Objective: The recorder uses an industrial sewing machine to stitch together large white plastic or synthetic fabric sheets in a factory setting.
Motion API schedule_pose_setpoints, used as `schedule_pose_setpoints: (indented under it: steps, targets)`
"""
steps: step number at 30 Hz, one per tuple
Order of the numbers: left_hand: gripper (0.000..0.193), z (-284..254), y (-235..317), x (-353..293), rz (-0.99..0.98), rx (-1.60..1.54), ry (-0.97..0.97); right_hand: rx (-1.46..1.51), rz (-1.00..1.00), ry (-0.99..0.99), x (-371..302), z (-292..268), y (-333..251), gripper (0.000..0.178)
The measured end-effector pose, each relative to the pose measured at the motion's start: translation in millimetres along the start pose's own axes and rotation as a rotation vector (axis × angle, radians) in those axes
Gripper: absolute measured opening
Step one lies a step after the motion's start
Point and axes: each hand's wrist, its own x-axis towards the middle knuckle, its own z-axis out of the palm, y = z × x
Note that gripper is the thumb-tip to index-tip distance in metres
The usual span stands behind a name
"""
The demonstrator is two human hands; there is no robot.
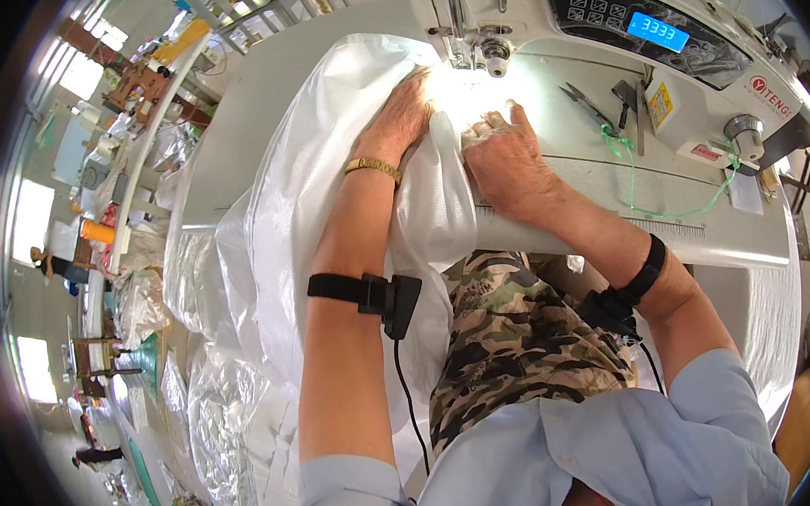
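Observation:
A large sheet of thin, translucent white material (292,153) runs up to the needle area of a white sewing machine (540,36) and hangs in folds over the table's near edge. My left hand (398,116), with a gold-coloured band at its wrist, grips the sheet just left of the needle; strong lamp glare washes out its fingertips. Close on the right, my right hand (508,165) has its fingers curled in on the sheet's edge, thumb raised. Glare hides the exact contact under the needle.
Right of my hands lie scissors or snips (586,105), a dark small tool (625,94) and loose green thread (648,203). A lit control panel (646,25) is on the machine. Crumpled clear plastic (225,412) piles at the left. People and cluttered benches appear farther left.

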Motion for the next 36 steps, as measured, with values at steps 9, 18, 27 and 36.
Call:
schedule_pose_setpoints:
  steps: [9,18,27,36]
  targets:
    - [0.035,12.8,-17.5,-22.6,-0.147,0.002,0.184,0.017,-0.002,-0.034,3.4,-7.2,0.3,0.019]
    - [0.027,-60.3,157.9,-42.5,-0.417,-0.464,0.361,-0.104,-0.06,-0.057,1.1,-5.4,33.6,0.02]
    - [0.055,114.5,191.1,-262.8,-0.576,-0.267,-0.055,-0.02,-0.189,-0.057,14.8,-14.3,6.5,0.015]
    - [0.057,-30.3,171.0,-337.1,-0.643,0.061,-0.249,-0.131,-0.23,-0.073,11.0,3.4,33.8,0.014]
